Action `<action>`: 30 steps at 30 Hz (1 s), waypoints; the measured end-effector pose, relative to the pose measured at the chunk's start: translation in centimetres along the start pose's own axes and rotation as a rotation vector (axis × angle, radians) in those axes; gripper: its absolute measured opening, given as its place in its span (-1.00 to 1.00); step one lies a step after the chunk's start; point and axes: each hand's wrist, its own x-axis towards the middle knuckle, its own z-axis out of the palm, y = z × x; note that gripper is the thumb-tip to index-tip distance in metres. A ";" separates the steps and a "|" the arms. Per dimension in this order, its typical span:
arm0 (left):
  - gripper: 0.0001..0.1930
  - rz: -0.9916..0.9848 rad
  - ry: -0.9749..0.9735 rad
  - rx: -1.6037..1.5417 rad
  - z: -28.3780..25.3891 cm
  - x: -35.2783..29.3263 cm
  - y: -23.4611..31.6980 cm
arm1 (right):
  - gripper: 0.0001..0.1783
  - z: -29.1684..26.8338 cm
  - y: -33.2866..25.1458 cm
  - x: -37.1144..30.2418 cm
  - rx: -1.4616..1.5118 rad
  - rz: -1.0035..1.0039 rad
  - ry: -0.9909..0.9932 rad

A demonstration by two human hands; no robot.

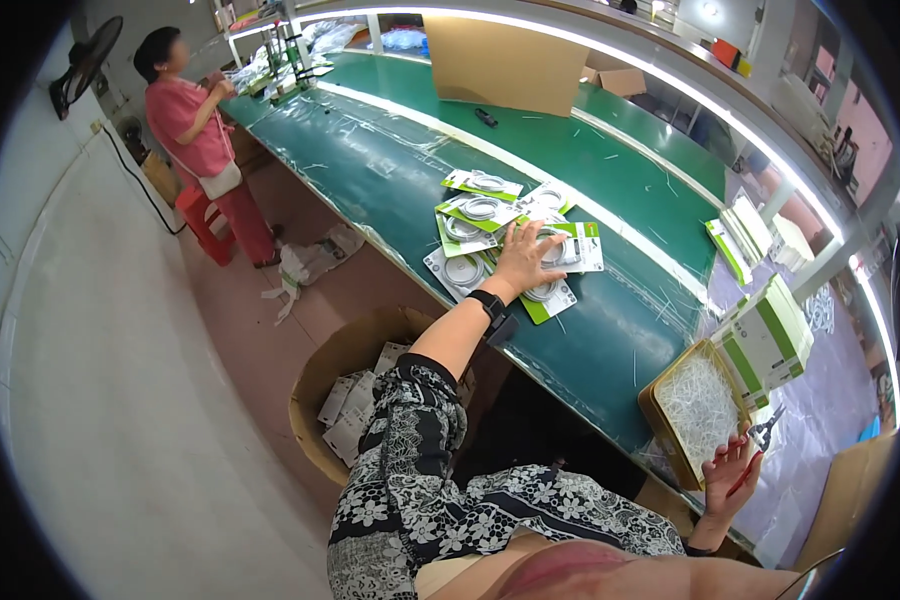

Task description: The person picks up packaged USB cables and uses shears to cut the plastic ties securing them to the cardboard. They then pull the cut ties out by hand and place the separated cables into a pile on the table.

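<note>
My left hand (530, 258) lies over a pile of packaged white coiled cables (480, 209), its fingers spread. Its fingertips touch a green-and-white cable pack (588, 246) at the right side of the pile. The other packs overlap beneath and beyond the hand on the green table. At the lower right, my right hand (728, 478) is closed around the red handles of a pair of snips (766, 430), whose blades point up and away. That hand is beside a gold-rimmed box (660, 425) full of thin, whitish plastic strips (698, 405).
Green-and-white cartons (767, 335) stand beyond the box. A round cardboard bin (315, 370) with white packs stands on the floor below the table edge. A large cardboard sheet (505, 65) is at the back. Far left, a co-worker in pink (195, 130) stands at the table.
</note>
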 end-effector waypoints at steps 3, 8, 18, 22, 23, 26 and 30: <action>-0.22 -0.001 -0.038 0.025 -0.5 0.2 0.0 | -0.36 -0.5 -0.2 0.0 0.054 -0.007 -0.036; -0.19 -0.004 -0.185 0.129 -0.7 1.2 1.0 | -0.30 -1.3 -0.4 -1.2 -0.055 -0.033 -0.068; -0.22 -0.260 -0.156 -0.991 -4.1 8.2 10.1 | -0.25 -2.6 -1.1 -1.3 -0.157 -0.110 -0.013; -0.15 -0.634 -0.845 -2.346 -2.5 9.0 20.3 | -0.32 -6.1 -1.2 2.0 -0.486 -0.160 0.114; -0.10 -0.595 -0.850 -2.335 -2.3 9.4 22.6 | -0.34 -5.4 -1.5 2.4 -0.679 -0.187 0.131; 0.01 -0.508 -0.863 -2.362 0.1 11.0 27.6 | -0.37 -1.6 -2.5 5.6 -1.036 -0.400 0.223; 0.11 -0.589 -0.985 -2.340 1.4 7.4 30.7 | -0.43 -1.9 0.3 7.9 -1.036 -0.342 0.292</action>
